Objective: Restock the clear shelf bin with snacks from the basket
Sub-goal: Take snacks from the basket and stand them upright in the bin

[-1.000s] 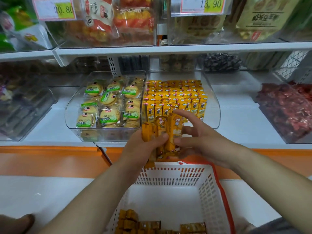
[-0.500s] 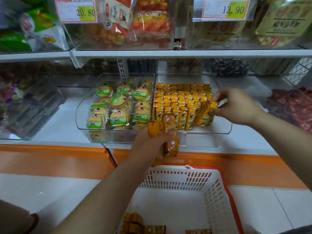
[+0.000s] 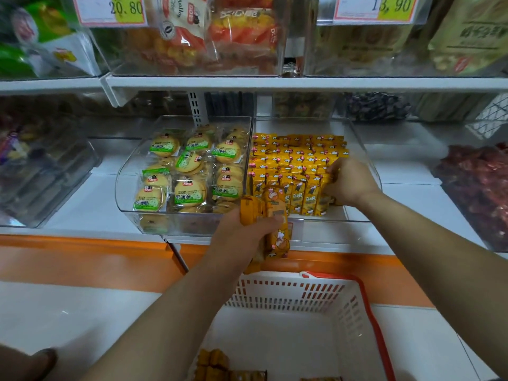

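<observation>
Centre-right of frame: the clear plastic shelf bin (image 3: 369, 171), w/ rows of small yellow-orange snack packets (image 3: 298, 160) standing upright in it, packed tight from back to near the front wall. Right hand (image 3: 347, 181) is inside the bin at the right end of the front row, fingers curled and pressed against the packets there; can't tell if it's pinching one or just pushing the row. Left hand (image 3: 242, 237) sits lower, mid-frame, just in front of the bin's front wall, clamped round a bundle of same yellow-orange packets (image 3: 270, 218), which stick up above the fist and hang out below it. Hands are apart, left one below and left of the right. Bottom centre: white slotted plastic basket w/ red rim (image 3: 368, 312), mostly bare inside, a few brown-orange packets (image 3: 217, 364) lying at its near edge. Left of the snack bin, touching it: a second clear bin of round yellow biscuits in green-label wrappers (image 3: 189, 171). Far right: a clear bin of dark red wrapped sweets (image 3: 478, 188). Orange shelf-edge strip (image 3: 82, 254) runs across under the bins. Upper shelf: price tags 20.80 (image 3: 121, 8) upper left, 13.90 (image 3: 384, 5) upper right.
</observation>
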Action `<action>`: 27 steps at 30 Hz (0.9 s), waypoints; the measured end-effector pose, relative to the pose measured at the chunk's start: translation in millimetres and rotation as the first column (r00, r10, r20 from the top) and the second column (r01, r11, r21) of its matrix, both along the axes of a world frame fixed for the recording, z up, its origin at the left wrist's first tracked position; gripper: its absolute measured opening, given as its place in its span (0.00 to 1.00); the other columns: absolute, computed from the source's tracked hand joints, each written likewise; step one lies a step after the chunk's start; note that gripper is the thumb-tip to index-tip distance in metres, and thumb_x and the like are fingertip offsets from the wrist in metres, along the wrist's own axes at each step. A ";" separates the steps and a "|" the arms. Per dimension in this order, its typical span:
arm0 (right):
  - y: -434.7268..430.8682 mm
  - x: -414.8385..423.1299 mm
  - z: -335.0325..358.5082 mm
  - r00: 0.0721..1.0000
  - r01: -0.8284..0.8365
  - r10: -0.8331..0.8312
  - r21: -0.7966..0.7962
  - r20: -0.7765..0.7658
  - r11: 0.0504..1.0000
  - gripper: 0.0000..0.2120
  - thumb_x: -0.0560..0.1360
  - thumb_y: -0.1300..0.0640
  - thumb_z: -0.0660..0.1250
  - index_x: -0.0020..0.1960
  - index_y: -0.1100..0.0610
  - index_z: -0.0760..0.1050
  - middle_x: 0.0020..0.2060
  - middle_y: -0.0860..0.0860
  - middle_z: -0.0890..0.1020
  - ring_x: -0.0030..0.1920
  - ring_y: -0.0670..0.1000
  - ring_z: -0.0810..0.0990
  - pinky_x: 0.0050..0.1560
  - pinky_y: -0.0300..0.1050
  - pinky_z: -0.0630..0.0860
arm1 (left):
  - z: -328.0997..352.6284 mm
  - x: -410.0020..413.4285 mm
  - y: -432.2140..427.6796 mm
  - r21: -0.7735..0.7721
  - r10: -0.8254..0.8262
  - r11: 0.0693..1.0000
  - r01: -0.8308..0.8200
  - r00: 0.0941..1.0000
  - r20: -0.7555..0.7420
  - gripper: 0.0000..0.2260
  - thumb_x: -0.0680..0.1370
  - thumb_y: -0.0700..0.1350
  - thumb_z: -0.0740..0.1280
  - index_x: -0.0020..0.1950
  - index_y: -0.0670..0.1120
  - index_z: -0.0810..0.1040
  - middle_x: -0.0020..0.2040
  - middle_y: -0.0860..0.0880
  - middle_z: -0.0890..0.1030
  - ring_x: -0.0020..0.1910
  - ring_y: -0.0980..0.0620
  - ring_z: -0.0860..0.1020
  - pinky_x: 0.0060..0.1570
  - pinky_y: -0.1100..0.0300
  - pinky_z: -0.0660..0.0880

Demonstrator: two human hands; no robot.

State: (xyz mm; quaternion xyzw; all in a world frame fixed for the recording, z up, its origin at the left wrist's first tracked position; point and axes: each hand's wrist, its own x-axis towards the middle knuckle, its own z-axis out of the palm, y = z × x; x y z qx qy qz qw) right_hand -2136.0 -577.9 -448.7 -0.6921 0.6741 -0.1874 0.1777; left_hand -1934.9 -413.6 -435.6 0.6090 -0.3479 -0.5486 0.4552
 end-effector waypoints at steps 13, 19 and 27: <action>112.6 -41.2 57.4 0.846 -0.262 0.217 0.024 0.488 0.965 0.05 0.73 0.61 0.74 0.46 0.54 0.81 0.39 0.53 0.85 0.41 0.53 0.84 0.43 0.47 0.80 | -3.1 -11.3 6.4 0.020 -0.143 0.989 0.146 0.982 -0.122 0.15 0.75 0.43 0.75 0.61 0.49 0.82 0.51 0.47 0.88 0.51 0.45 0.87 0.49 0.47 0.82; 132.3 -23.0 46.0 0.647 -0.401 0.174 0.137 0.742 0.906 0.15 0.79 0.54 0.68 0.65 0.44 0.76 0.50 0.49 0.85 0.47 0.51 0.86 0.41 0.43 0.82 | -2.9 -25.6 18.1 -0.022 -0.307 0.952 0.307 0.942 -0.136 0.16 0.74 0.42 0.74 0.62 0.47 0.81 0.55 0.45 0.87 0.54 0.44 0.86 0.54 0.45 0.83; 125.5 -28.5 43.7 0.664 -0.421 0.225 0.107 0.713 0.901 0.08 0.76 0.58 0.72 0.53 0.48 0.84 0.56 0.52 0.82 0.49 0.50 0.85 0.48 0.47 0.83 | -1.6 -27.4 20.6 -0.026 -0.334 0.942 0.334 0.941 -0.056 0.26 0.64 0.53 0.78 0.61 0.51 0.82 0.53 0.46 0.88 0.50 0.47 0.86 0.48 0.51 0.82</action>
